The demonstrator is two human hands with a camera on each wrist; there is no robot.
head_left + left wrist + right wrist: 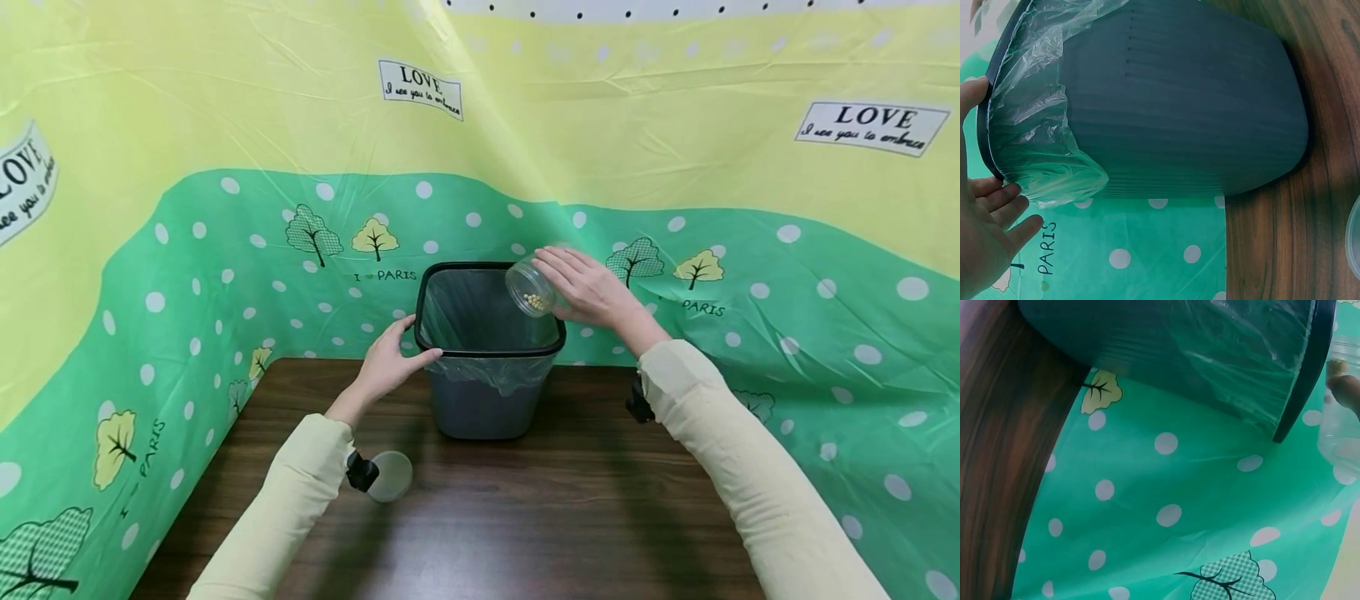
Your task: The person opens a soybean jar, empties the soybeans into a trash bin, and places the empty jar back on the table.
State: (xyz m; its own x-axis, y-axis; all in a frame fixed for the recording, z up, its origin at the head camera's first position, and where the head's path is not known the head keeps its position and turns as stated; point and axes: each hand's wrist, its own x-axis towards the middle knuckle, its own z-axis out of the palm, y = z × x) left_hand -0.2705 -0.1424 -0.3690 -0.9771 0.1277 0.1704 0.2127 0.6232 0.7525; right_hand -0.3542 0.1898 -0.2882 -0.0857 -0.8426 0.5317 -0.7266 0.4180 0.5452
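A dark grey trash bin (483, 408) with a black rim stands on the table, lined with a clear plastic bag (1038, 119) folded over its edge. My left hand (382, 362) holds the bin's rim at the near left corner, thumb on the front and fingers along the side. Over the bin's right part, my right hand (592, 293) grips a clear jar (519, 282), tilted with its mouth toward the opening. Pale yellow beans (534, 302) lie inside the jar. Only part of the jar and one fingertip show in the right wrist view.
A round translucent lid (393, 477) lies on the dark wood table (525, 517), beside the left wrist. Behind and to both sides hangs a green and yellow curtain (247, 225) printed with dots and trees; the bin stands close to it.
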